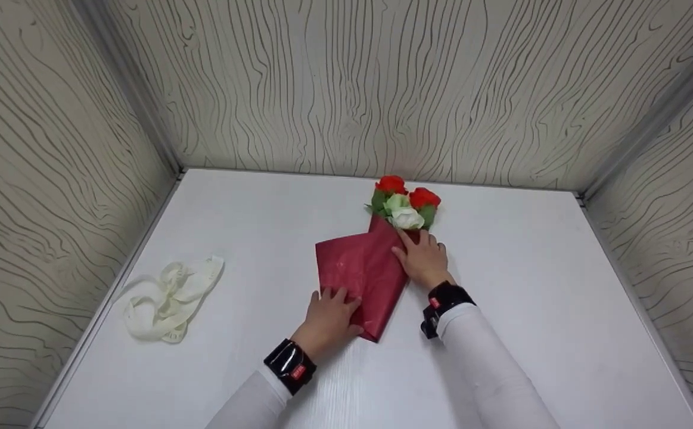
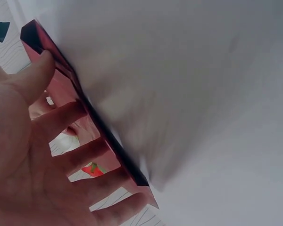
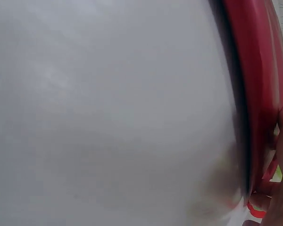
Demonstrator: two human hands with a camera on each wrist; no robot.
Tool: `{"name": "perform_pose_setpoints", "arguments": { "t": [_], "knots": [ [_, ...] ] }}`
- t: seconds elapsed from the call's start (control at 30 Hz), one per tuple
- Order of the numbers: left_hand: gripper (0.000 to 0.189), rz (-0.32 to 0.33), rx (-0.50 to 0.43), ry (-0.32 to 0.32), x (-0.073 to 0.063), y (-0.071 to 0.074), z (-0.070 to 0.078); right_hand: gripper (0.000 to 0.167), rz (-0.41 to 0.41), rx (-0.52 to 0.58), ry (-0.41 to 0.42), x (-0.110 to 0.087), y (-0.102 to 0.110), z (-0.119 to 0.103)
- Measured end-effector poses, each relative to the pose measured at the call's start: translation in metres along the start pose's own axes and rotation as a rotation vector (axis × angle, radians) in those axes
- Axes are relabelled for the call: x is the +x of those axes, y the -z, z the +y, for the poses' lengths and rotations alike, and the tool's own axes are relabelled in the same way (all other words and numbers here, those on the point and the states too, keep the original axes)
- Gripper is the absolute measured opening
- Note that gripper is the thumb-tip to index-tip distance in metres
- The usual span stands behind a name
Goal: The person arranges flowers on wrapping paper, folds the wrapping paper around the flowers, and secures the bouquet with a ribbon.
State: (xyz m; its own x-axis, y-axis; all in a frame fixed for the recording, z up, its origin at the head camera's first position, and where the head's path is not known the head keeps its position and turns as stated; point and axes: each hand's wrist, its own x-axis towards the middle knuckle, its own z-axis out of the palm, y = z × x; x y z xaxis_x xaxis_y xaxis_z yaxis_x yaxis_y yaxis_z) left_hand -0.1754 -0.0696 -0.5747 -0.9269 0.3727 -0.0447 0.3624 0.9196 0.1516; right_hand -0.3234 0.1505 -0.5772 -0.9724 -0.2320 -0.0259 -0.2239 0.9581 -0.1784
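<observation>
The folded paper wrap [image 1: 382,253] is dark red, two ruffled roses [image 1: 425,197] bright red, one round bloom [image 1: 407,218] white (dark wavy lines pattern the cream wall panels [image 1: 334,83]).

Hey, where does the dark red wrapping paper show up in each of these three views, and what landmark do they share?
Head: wrapping paper near the centre, just below the flowers.
Left wrist: wrapping paper slants down the left half, partly behind the fingers.
Right wrist: wrapping paper runs down the right side.
Shared landmark: white tabletop.
</observation>
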Motion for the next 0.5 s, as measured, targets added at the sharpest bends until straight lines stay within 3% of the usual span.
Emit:
{"name": "perform_pose_setpoints", "arguments": {
  "t": [0.2, 0.5],
  "knots": [
    [0.059, 0.007, 0.046, -0.02, 0.002, 0.001, -0.002, 0.058, 0.024, 0.037, 0.071, -0.015, 0.002, -0.006],
    [0.061, 0.108, 0.107, -0.052, 0.008, -0.005, -0.002, 0.054, 0.018, -0.007, 0.234, -0.059, 0.001, -0.026]
  ]
}}
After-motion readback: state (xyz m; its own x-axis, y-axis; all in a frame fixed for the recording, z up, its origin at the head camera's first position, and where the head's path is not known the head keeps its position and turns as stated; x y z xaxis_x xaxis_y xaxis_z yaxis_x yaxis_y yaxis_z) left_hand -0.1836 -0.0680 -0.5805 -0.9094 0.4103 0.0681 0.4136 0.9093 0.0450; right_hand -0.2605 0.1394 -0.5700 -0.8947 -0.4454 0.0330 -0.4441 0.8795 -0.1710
